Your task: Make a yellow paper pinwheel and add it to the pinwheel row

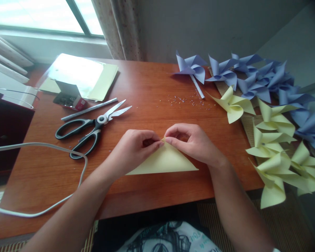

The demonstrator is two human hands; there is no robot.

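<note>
Fingers of both hands meet at the top corner of a pale yellow paper triangle (164,161) that lies flat on the desk (152,87), near its front edge. The left hand (132,148) has its fingers curled and closed, pinching the paper tip between thumb and fingertips. The right hand (191,140) also bends its fingers together and presses the same tip from the other side. Black-handled scissors (90,127) lie to the left, well apart from the paper. Yellow pinwheels (275,147) and blue pinwheels (252,75) lie at the right.
</note>
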